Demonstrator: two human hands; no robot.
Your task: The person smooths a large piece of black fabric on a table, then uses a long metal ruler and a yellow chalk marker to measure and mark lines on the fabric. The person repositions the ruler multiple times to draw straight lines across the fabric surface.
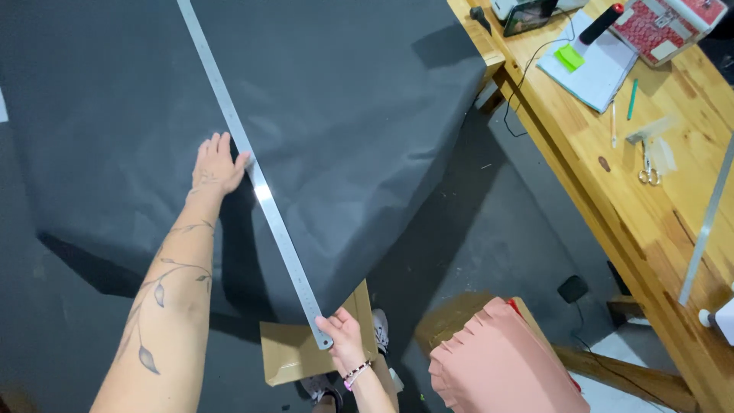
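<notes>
**Long steel ruler laid across dark sheet**

Long steel ruler [256, 180] lying diagonally on dark grey sheet material [344, 99]. Left hand [216, 163] flat, fingers together, pressing beside and against ruler mid-length. Right hand [342, 334] pinching near end, over brown cardboard piece [294, 353]. Likely thin, springy, slick on sheet; prone to pivoting unless pinned at two well-separated spots. Sheet soft, draping off edge. Wooden table [634, 199] at right with small scissors [648, 172], green pen [632, 99].

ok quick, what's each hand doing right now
left hand: open, pressed flat beside the long metal ruler on the dark sheet
right hand: closed, pinching the ruler's near end
</notes>
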